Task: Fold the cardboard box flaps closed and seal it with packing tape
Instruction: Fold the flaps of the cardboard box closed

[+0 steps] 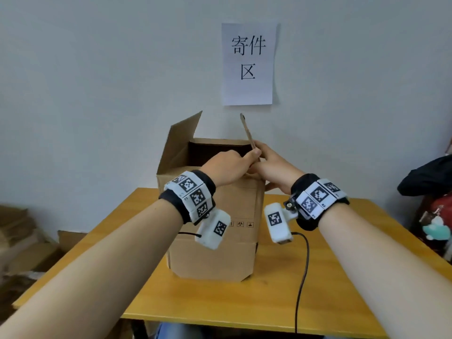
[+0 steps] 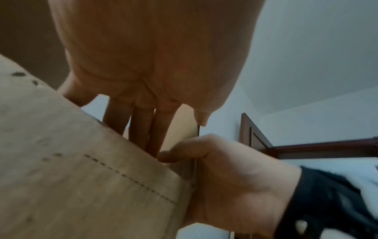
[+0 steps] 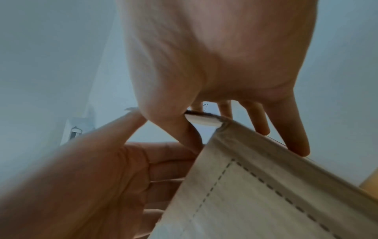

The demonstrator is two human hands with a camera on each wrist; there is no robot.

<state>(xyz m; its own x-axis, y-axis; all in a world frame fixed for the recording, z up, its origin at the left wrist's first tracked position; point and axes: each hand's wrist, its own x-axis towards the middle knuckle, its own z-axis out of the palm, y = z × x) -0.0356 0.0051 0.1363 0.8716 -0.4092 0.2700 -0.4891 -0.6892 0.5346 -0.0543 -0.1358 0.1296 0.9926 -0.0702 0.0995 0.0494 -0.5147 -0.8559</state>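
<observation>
Gripping the right flap (image 1: 249,135) of the cardboard box (image 1: 215,241), left hand (image 1: 226,168) and right hand (image 1: 274,167) pinch its near edge.

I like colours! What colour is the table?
Yellow-orange wood table, clearest in the head view.

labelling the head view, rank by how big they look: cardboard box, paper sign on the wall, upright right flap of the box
1. cardboard box
2. paper sign
3. right flap, seen edge-on, so it looks only a thin strip

paper sign (image 1: 248,63) on wall: "寄件区" | cardboard box (image 1: 215,253) front: small handling symbols, unreadable
</observation>
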